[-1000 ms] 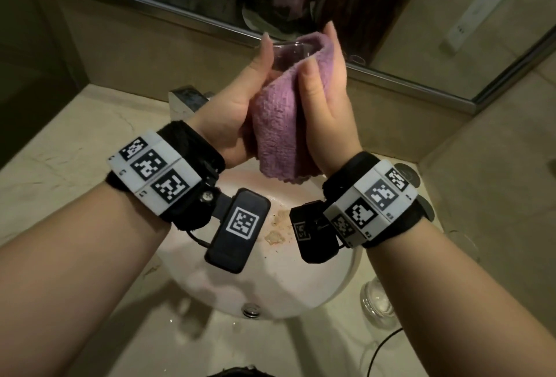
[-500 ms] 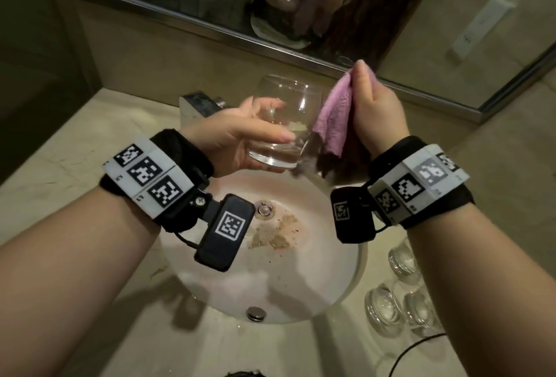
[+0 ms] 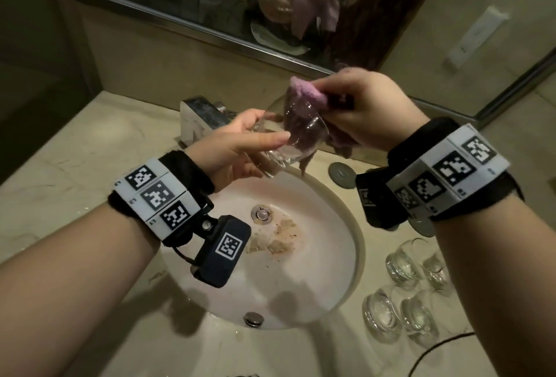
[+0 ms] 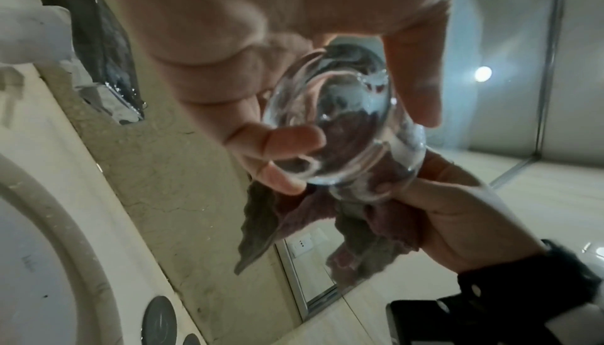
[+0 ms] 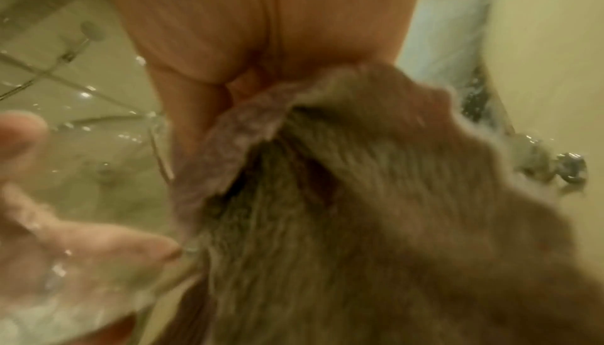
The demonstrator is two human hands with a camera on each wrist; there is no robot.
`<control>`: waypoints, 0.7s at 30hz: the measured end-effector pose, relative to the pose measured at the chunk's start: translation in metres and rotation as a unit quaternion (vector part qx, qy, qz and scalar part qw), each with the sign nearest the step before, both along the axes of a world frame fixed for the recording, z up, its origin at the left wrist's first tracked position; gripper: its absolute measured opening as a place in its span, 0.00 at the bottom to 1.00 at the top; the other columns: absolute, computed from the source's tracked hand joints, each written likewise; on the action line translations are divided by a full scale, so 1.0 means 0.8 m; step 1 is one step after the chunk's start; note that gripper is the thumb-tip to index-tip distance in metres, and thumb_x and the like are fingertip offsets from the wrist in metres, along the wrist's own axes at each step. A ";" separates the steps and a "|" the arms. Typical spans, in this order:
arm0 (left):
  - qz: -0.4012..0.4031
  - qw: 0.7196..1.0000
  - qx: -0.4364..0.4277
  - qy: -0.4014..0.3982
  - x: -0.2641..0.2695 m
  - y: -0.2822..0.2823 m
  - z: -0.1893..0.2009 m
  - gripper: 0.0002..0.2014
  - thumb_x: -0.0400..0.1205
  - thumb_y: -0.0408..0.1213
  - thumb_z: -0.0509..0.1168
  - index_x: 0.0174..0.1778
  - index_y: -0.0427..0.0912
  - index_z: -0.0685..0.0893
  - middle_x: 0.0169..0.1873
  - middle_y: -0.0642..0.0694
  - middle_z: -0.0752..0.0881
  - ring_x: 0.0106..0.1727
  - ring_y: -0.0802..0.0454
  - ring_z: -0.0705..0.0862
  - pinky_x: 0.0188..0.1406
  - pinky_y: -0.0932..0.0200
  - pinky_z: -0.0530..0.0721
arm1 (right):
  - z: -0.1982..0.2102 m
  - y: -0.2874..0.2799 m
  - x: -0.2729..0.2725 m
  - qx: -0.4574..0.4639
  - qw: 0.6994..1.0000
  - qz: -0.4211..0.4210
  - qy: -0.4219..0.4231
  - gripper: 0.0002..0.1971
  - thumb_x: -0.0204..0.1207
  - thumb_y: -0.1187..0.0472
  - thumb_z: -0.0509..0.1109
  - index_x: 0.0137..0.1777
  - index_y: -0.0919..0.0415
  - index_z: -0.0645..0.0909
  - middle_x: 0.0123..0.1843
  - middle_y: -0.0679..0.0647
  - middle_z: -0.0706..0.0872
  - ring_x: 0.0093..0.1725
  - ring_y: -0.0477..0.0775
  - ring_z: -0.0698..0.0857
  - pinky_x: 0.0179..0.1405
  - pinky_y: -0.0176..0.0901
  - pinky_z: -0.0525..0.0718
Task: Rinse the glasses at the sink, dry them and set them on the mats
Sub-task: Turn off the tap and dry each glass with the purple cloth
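My left hand [image 3: 255,135] grips a clear stemless glass [image 3: 296,135] by its lower wall, tilted over the back of the sink. A purple cloth [image 3: 305,91] is stuffed into the glass's mouth, and my right hand [image 3: 346,99] grips the cloth at the rim. The left wrist view shows the glass's thick base [image 4: 340,123] from below, with the cloth [image 4: 294,218] hanging under it and the right hand [image 4: 457,208] bunched on it. In the right wrist view, blurred cloth [image 5: 359,195] fills the frame beside the glass wall [image 5: 98,169].
The white sink basin [image 3: 337,271] holds brown residue near the drain [image 3: 262,214]. The faucet [image 3: 201,117] stands behind my left hand. Several glasses [image 3: 412,295] stand on the counter to the right, beyond round dark mats [image 3: 341,173]. A black cable [image 3: 436,349] lies near them.
The cloth was wrapped round the outside of the glass, then drawn off to its right. Now it is pushed inside the glass, which has tilted and dropped lower.
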State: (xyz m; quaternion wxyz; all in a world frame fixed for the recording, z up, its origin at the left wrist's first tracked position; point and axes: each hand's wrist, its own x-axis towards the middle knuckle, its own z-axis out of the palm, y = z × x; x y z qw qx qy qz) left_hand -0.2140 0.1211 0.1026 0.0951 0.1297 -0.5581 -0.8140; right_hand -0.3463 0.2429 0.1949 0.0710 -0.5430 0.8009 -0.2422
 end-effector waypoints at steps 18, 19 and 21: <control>0.012 0.990 0.127 0.060 0.002 -0.021 -0.004 0.49 0.47 0.58 0.83 0.63 0.39 0.81 0.50 0.38 0.87 0.37 0.45 0.87 0.30 0.60 0.84 | -0.011 0.017 -0.022 -0.057 0.943 0.158 -0.288 0.38 0.59 0.56 0.84 0.64 0.50 0.65 0.73 0.52 0.73 0.70 0.53 0.79 0.62 0.49 0.82; 0.025 0.988 0.140 0.062 0.003 -0.021 -0.002 0.47 0.46 0.59 0.82 0.60 0.39 0.82 0.48 0.38 0.88 0.35 0.46 0.86 0.28 0.61 0.84 | -0.012 0.017 -0.024 -0.075 0.947 0.151 -0.275 0.37 0.58 0.57 0.83 0.63 0.51 0.65 0.72 0.52 0.74 0.71 0.47 0.77 0.65 0.43 0.80; 0.058 0.984 0.156 0.059 0.001 -0.021 0.002 0.43 0.50 0.61 0.80 0.56 0.37 0.82 0.43 0.39 0.89 0.30 0.48 0.84 0.23 0.64 0.80 | -0.011 0.018 -0.024 -0.090 0.960 0.123 -0.237 0.33 0.58 0.56 0.83 0.62 0.49 0.70 0.65 0.47 0.78 0.65 0.38 0.80 0.63 0.35 0.79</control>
